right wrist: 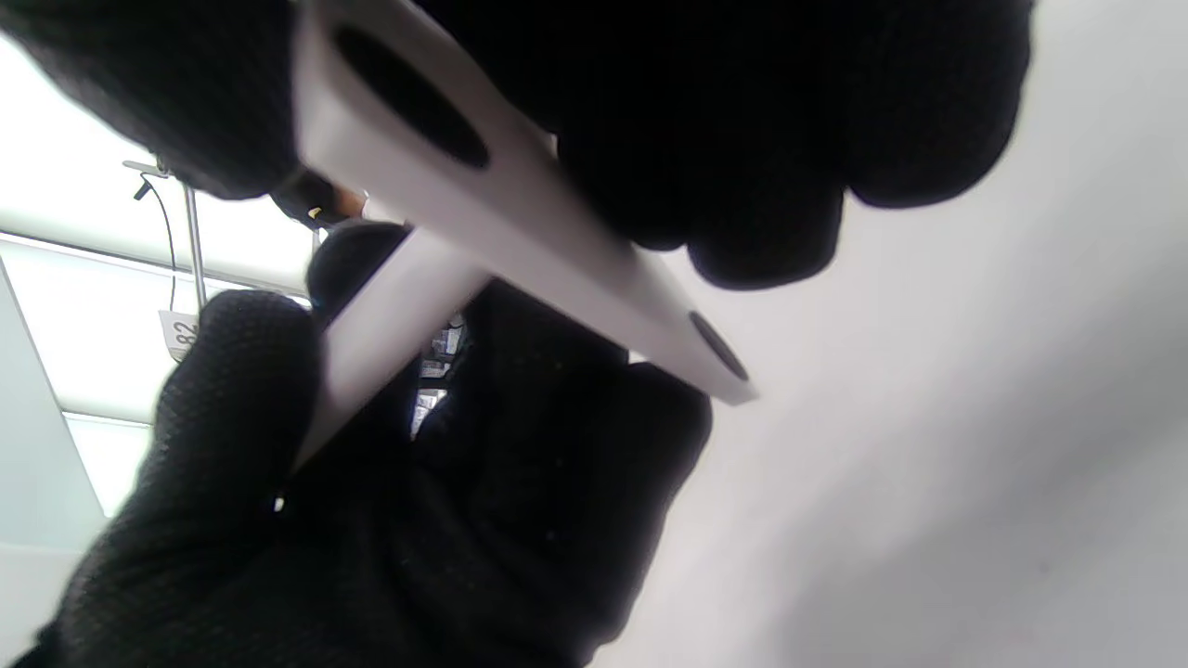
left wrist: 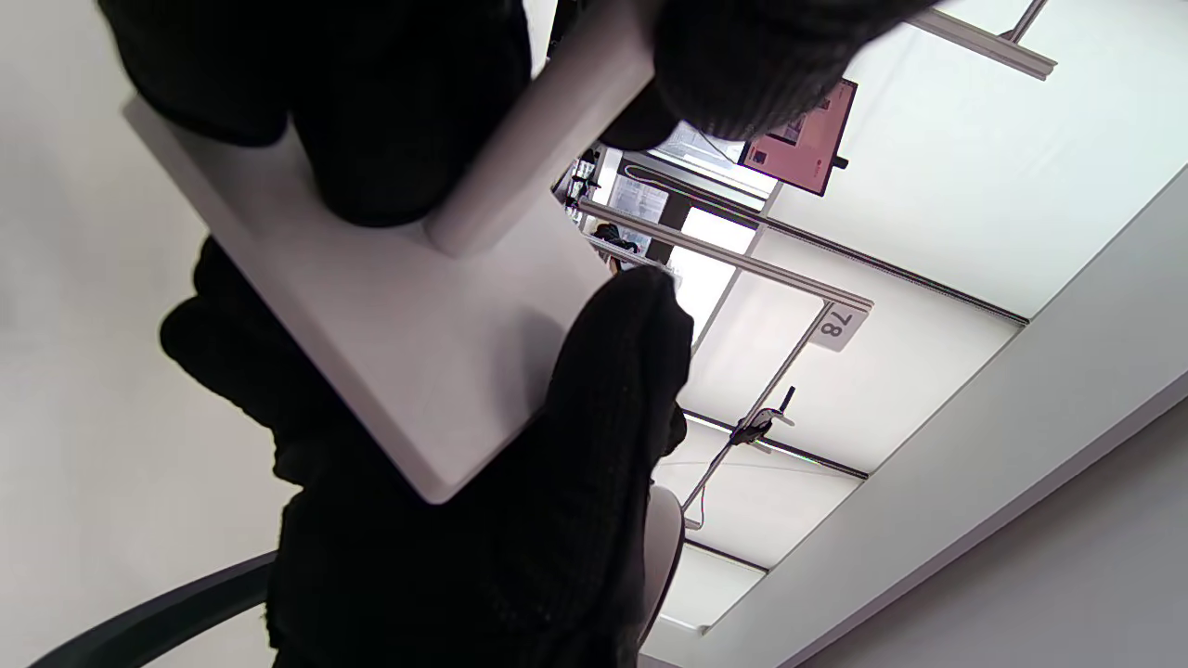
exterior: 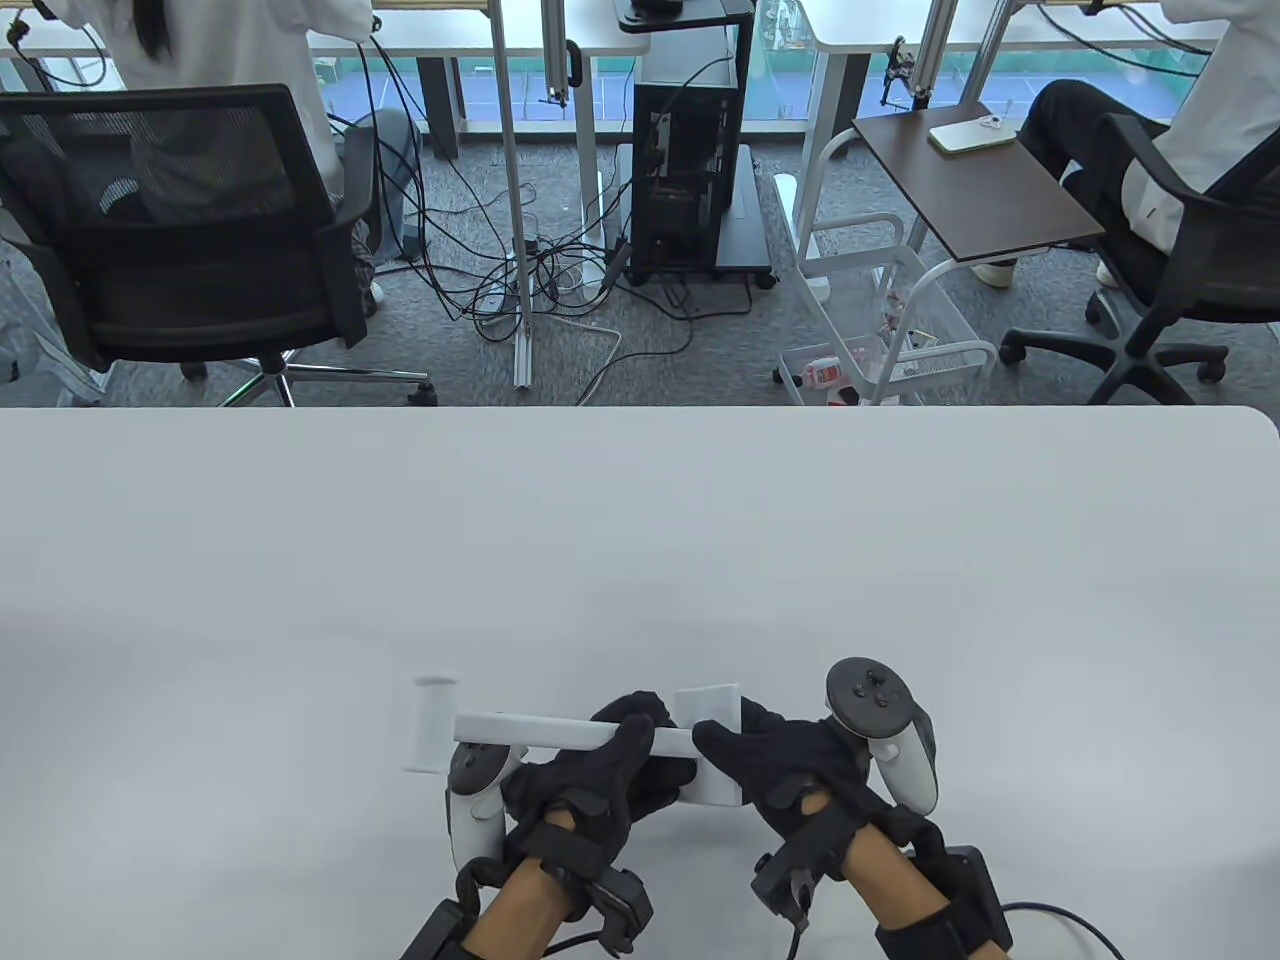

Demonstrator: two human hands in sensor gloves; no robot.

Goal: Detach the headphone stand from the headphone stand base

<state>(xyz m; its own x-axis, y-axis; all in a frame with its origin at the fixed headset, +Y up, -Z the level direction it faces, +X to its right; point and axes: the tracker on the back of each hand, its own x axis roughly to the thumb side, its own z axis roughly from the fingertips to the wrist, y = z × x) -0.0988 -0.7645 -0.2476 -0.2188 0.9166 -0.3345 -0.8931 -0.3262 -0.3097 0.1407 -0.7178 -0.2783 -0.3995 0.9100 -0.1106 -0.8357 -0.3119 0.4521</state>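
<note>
A white headphone stand [exterior: 530, 730] lies sideways above the table near its front edge, its round post pointing left to a short cylindrical top bar [exterior: 432, 722]. The post [left wrist: 548, 121] is seated in the flat square base [exterior: 712, 745], whose top face [left wrist: 390, 315] fills the left wrist view. My left hand [exterior: 610, 765] curls round the post close to the base. My right hand [exterior: 770, 760] grips the base, thumb on its near face, fingers behind. In the right wrist view the base [right wrist: 520, 232] is edge-on, dark round pads on its underside, the post [right wrist: 380, 334] beyond it.
The white table [exterior: 640, 560] stretches far behind and to both sides of the hands. Past its far edge stand office chairs [exterior: 180, 240], a computer cart [exterior: 690, 180], cables on the floor and a small wire trolley [exterior: 880, 330]. People sit at the back.
</note>
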